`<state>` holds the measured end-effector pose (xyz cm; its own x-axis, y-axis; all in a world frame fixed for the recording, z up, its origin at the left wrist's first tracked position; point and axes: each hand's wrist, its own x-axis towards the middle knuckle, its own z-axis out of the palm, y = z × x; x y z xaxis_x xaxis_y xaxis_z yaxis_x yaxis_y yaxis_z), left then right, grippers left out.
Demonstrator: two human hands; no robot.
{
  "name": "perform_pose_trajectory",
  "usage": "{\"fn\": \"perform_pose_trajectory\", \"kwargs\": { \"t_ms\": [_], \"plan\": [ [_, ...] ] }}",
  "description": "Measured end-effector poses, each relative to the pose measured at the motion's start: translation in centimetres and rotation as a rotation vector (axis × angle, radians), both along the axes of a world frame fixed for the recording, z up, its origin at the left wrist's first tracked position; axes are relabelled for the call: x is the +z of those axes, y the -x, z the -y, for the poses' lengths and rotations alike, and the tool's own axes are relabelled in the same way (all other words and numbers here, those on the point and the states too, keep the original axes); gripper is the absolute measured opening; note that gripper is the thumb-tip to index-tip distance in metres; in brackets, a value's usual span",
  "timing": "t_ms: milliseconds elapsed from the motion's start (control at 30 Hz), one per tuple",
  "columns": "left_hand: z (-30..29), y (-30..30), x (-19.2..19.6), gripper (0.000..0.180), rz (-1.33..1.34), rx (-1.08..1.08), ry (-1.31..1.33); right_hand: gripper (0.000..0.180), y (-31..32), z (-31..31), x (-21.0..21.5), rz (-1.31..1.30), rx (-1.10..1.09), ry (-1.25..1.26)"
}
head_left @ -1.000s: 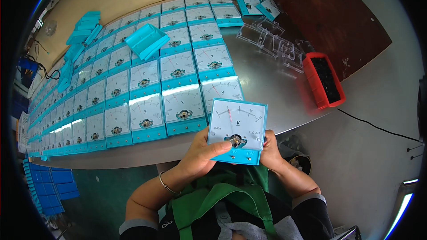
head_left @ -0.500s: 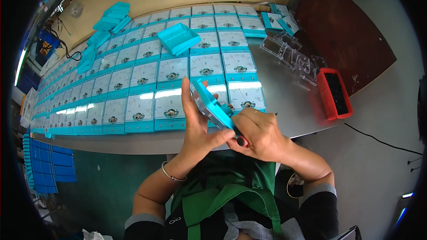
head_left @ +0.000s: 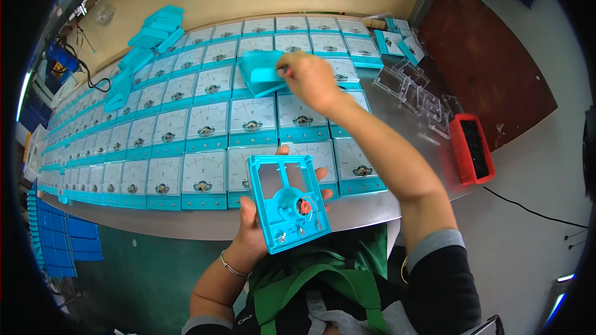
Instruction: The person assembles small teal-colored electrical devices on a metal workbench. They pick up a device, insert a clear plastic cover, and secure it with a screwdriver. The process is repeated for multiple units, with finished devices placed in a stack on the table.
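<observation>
My left hand (head_left: 249,234) holds a teal meter housing (head_left: 271,232) in front of me, its hollow back turned up; a small red part and thin wires show inside. Fingers wrap behind its right side, with the thumb along the left edge. My right hand (head_left: 311,82) reaches out over the rows of meters and pinches the right edge of an empty teal back cover (head_left: 257,65), which is tilted and blurred. A bit of a red-handled tool (head_left: 287,71) shows between those fingers; the rest of it is hidden.
Rows of finished-looking panel meters (head_left: 252,111) cover the metal table. More teal covers (head_left: 149,34) are piled at the far left. Clear plastic frames (head_left: 406,87) lie right of the meters, near a red bin (head_left: 457,152) of small black parts.
My right hand has left the housing and moved far forward to the teal cover, which has tilted. My left hand has turned the housing so its open back faces up.
</observation>
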<state>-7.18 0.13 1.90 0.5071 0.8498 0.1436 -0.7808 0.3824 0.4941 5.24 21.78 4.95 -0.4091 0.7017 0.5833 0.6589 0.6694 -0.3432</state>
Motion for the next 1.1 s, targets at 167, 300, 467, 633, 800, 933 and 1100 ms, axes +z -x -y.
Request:
{"fn": "perform_pose_trajectory", "kwargs": {
  "t_ms": [167,300,467,633,800,933,1100],
  "plan": [
    [-0.2,-1.1,0.3,0.107,-0.133,-0.075,0.003,0.01,-13.5,10.1,9.3,0.118,-0.088,0.211],
    [-0.7,-4.6,0.3,0.106,-0.195,-0.192,-0.05,0.018,-20.2,10.6,10.7,0.686,-0.247,0.578],
    [-0.4,-8.7,-0.3,0.104,-0.299,-0.234,-0.14,0.034,-23.6,9.6,2.4,0.475,-0.177,0.462],
    [0.0,-7.5,0.7,0.107,-0.372,-0.165,-0.086,0.076,-26.9,17.6,-0.7,0.562,-0.476,0.407],
    [-0.6,-9.3,1.7,0.108,-0.535,-0.051,-0.149,0.095,-25.8,20.2,-1.3,-0.047,-0.337,0.646],
    [-0.6,-10.7,1.4,0.106,-0.543,0.077,-0.18,0.094,-21.2,23.3,-1.5,-0.735,0.098,0.869],
    [-0.9,-10.0,0.7,0.1,-0.476,0.135,-0.201,0.091,-17.9,23.7,-2.1,-0.844,0.231,0.938]
  ]
}}
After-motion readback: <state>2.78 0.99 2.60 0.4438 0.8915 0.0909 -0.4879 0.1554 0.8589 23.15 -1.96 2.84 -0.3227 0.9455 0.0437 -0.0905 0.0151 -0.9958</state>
